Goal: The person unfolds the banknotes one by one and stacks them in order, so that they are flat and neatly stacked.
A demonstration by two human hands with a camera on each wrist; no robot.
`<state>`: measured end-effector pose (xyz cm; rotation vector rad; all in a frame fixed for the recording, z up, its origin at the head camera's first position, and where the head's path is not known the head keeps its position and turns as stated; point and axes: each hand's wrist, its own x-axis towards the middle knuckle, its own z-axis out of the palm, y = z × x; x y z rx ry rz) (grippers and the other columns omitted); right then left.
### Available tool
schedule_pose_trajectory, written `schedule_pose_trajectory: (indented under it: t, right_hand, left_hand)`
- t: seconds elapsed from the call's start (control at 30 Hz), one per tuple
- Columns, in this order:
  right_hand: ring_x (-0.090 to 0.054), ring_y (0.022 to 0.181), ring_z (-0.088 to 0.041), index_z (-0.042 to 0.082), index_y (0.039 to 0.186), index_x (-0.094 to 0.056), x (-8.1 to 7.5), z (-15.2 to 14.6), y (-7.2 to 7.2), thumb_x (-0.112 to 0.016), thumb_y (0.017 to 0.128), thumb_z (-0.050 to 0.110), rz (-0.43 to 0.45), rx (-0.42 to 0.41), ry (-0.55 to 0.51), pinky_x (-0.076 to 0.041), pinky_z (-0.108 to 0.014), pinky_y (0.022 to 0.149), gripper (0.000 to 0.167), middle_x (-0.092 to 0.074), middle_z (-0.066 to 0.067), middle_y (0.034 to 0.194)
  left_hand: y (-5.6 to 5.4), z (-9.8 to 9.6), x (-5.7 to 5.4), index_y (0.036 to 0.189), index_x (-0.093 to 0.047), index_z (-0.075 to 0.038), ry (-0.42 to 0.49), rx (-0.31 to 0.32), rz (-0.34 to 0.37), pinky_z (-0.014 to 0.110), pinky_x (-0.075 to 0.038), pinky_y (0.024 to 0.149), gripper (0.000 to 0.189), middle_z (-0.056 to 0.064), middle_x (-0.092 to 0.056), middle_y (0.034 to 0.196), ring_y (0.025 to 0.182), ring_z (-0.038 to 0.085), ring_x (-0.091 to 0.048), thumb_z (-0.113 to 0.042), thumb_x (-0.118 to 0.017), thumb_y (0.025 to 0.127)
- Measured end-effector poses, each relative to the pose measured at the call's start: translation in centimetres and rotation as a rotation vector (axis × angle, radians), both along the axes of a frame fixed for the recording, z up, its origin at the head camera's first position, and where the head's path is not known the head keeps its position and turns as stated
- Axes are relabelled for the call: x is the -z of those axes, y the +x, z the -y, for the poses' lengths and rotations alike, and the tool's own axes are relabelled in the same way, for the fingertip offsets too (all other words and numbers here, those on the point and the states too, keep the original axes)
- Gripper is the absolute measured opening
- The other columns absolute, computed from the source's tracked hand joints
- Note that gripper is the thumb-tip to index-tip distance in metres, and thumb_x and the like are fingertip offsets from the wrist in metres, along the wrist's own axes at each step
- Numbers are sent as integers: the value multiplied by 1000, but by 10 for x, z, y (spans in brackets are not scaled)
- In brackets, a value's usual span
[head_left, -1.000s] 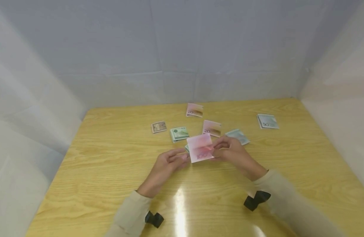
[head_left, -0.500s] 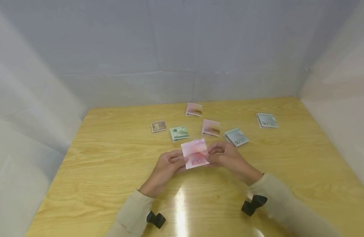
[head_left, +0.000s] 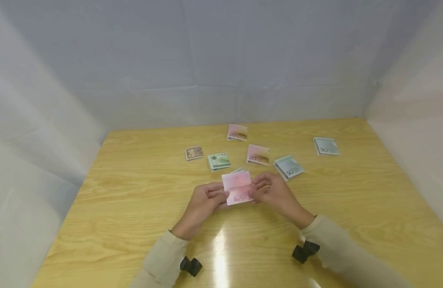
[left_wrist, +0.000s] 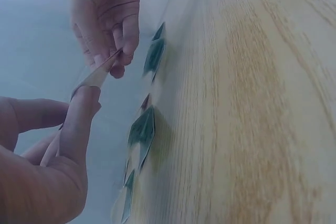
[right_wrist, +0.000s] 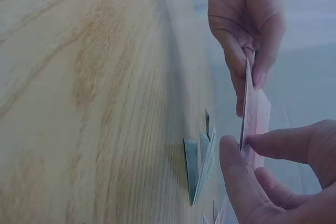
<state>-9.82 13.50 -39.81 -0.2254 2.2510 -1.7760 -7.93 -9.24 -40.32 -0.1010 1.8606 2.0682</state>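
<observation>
A pink 100 banknote [head_left: 238,188] is stretched between both hands above the table, creased across its middle. My left hand [head_left: 203,202] pinches its left edge, thumb on top. On the other side, my right hand [head_left: 279,196] pinches the right edge between thumb and fingers. The right wrist view shows the pink banknote [right_wrist: 258,114] nearly edge-on, with a fold along it. Just beyond it, another banknote [head_left: 238,170] lies on the table, mostly hidden by the pink one.
Folded banknotes lie farther back on the wooden table [head_left: 135,208]: a brown note [head_left: 194,153], a green note [head_left: 219,161], two purplish 20 notes [head_left: 258,155] and two blue-green 50 notes [head_left: 289,167]. A pale sheet [head_left: 221,80] hangs behind the table.
The pink banknote has come left and nearer to me with my right hand. My left thumb now lies over its left edge. The 50 note beside my right hand has come into fuller view.
</observation>
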Motion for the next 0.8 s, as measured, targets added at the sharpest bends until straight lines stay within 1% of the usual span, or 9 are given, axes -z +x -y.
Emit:
schedule_pose_trajectory:
  t: [0.13,0.17,0.27,0.4,0.5,0.67,0.8]
  right_hand:
    - [-70,89,-29,-8,111,-62,1,2,2,-77,87,2,-49,-13,74,-65,-33,73,30,-66,-21,107]
    - [-70,90,-28,-6,111,-64,1,2,3,-79,87,6,-55,-15,93,-65,-32,73,31,-67,-19,107]
    - [-69,97,-28,-2,114,-66,1,4,5,-82,88,18,-77,-36,132,-64,-34,79,37,-69,-15,109]
    - [-66,106,-25,2,121,-67,0,6,8,-81,89,30,-82,-65,184,-62,-37,87,45,-69,-10,115]
    - [-65,108,-24,3,124,-66,0,8,9,-81,88,36,-64,-71,212,-61,-36,87,51,-68,-9,118]
    - [-66,105,-23,3,127,-65,0,11,10,-81,86,41,-20,-77,227,-62,-33,85,58,-68,-11,119]
    - [-67,109,-27,3,128,-65,0,12,12,-80,87,42,4,-98,212,-62,-37,87,59,-67,-12,123]
  left_hand:
    - [0,0,-1,132,-58,10,22,32,-11,37,-61,92,35,26,-68,121,107,31,-70,0,-61,98]
    - [0,0,-1,132,-58,10,28,42,-14,38,-61,92,35,26,-67,122,108,32,-70,0,-60,98]
    - [1,-1,-2,134,-57,10,53,80,-23,41,-59,96,36,26,-66,125,110,32,-69,-2,-59,100]
    - [2,-1,-3,137,-55,9,79,127,-27,45,-56,100,38,24,-66,127,113,32,-68,-5,-57,102]
    - [2,-1,-4,138,-56,6,85,149,-19,44,-55,101,39,21,-66,129,114,30,-68,-9,-59,102]
    - [1,-3,-4,139,-56,4,71,171,-17,38,-57,100,42,19,-64,132,114,28,-67,-14,-62,101]
    - [0,-4,-4,139,-57,4,59,172,-13,37,-57,99,44,19,-65,132,114,26,-68,-17,-64,101]
